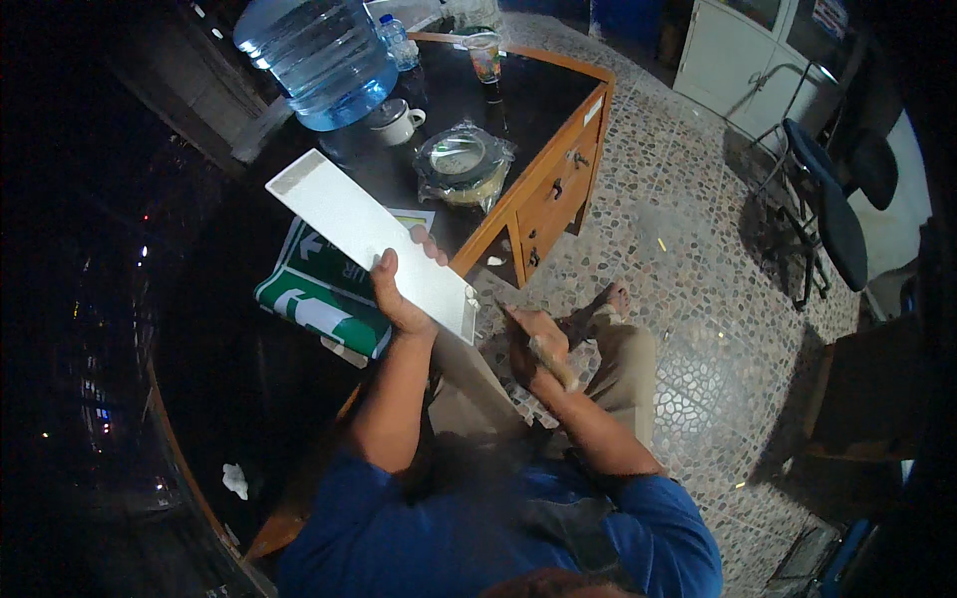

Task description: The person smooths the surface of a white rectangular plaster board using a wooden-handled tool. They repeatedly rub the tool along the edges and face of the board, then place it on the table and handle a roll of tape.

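Note:
My left hand (401, 299) grips a long white flat panel (374, 224) by its edges, thumb on top and fingertips round the far side. The panel slants from the desk toward my lap, and a greyish strip crosses its far end. Small pale bits cling near its closer end. Just right of that end, my right hand (536, 344) is closed round a tool with a pale, wood-coloured handle (554, 365). A thin dark tip pokes out past the fingers, but the tool's kind cannot be made out. Green-and-white signs (324, 299) with arrow shapes lie beneath the panel.
On the dark wooden desk (543, 85) stand a large blue water jug (319, 65), a small bottle (397, 45), a lidded mug (396, 122), a plastic cup (484, 60) and plastic-wrapped tape rolls (464, 164). Chairs (822, 199) stand at right on the pebble-patterned floor.

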